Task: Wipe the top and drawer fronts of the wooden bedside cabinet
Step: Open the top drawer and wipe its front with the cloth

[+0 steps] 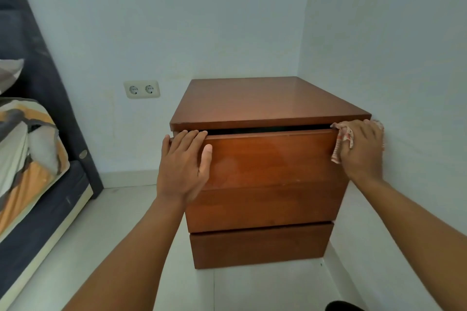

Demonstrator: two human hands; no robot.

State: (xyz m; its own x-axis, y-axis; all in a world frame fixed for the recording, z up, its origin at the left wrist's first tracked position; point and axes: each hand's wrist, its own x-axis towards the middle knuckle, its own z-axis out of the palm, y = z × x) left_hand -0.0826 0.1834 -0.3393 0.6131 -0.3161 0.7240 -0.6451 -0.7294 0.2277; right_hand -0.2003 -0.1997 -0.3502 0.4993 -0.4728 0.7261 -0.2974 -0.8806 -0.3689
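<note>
Cabinet: reddish-brown wooden bedside cabinet (267, 101) stands in the far right corner against both white walls, on a pale floor.
Drawer: top drawer front (273, 159) sits slightly out, with a dark gap under the cabinet's top.
Steadying: left hand (182, 164) hooks its fingers over the drawer's left top edge, thumb on the face, likely bracing it against the wiping push.
Wiping: right hand (364, 149), fingers fairly straight, presses a red-and-white patterned cloth (345, 139) to the drawer's right end.
Room: white double wall socket (142, 89) left of the cabinet; bed with patterned bedding (25, 154) further left.
</note>
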